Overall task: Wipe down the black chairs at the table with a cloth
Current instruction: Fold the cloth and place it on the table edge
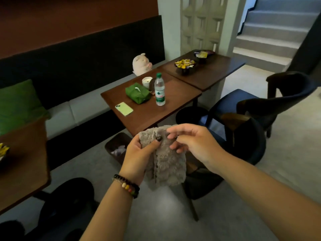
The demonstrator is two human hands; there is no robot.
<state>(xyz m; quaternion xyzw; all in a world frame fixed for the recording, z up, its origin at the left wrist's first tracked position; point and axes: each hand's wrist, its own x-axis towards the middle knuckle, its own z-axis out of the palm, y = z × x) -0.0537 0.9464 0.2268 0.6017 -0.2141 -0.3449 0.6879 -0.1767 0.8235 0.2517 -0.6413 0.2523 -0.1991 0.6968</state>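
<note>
A grey fluffy cloth [166,164] hangs in front of me, above the floor. My left hand [139,153] grips its left upper edge, thumb pressed on the front. My right hand [191,143] pinches the cloth's top right part with its fingertips. A black chair [246,146] with a wooden frame stands just behind and to the right of my hands, at the brown table [149,115]. Another black chair [281,100] stands further back on the right. A third dark chair [69,197] shows at the lower left.
On the table lie a green phone [124,109], a green tissue pack [138,93], a water bottle [159,89] and a candle [147,81]. A second table [208,77] carries snack bowls. A bench with a plush toy [141,64] lines the wall; a brown bin [117,147] stands under the table.
</note>
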